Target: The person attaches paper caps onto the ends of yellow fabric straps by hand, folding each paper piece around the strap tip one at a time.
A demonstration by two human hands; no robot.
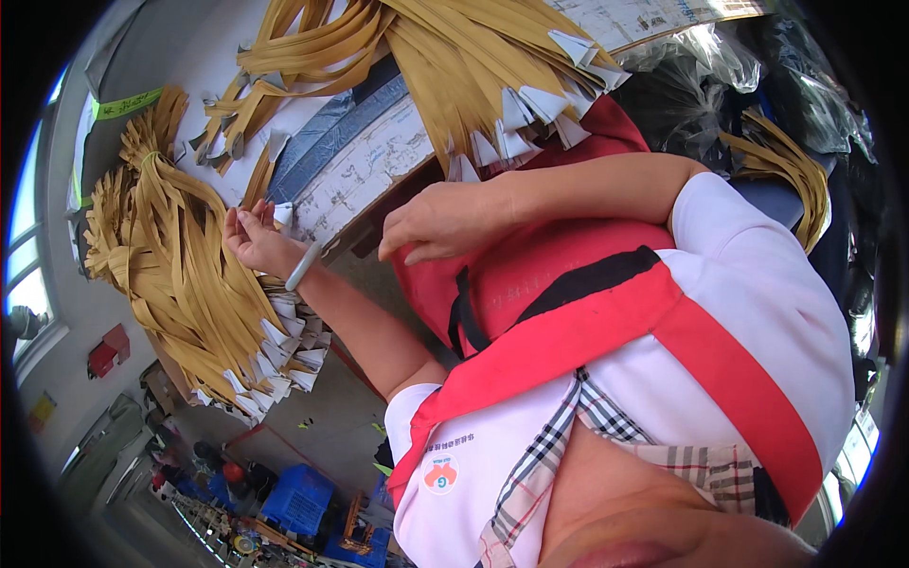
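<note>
Tan strip bundle (pixel 180 256): 9 o'clock, draped, white tips down. Left hand (pixel 265 246): 9 to 10 o'clock, beside bundle; thumb near curled fingers, strip grasp cannot be told. Step, judged: sorting strips; next move calls for firm pinch on one strip end. Loose strips (pixel 303 57): 11 o'clock, on table (pixel 365 175). Right hand (pixel 445 222): near centre, toward 12; fingers loosely bent, nothing visible held. Fanned strips (pixel 454 76): 12 o'clock, ends past table edge. Table surface: white, scuffed. Room: window (pixel 28 204), 9 o'clock; blue crate (pixel 298 497), 7; plastic bags (pixel 701 57), 1 to 2
</note>
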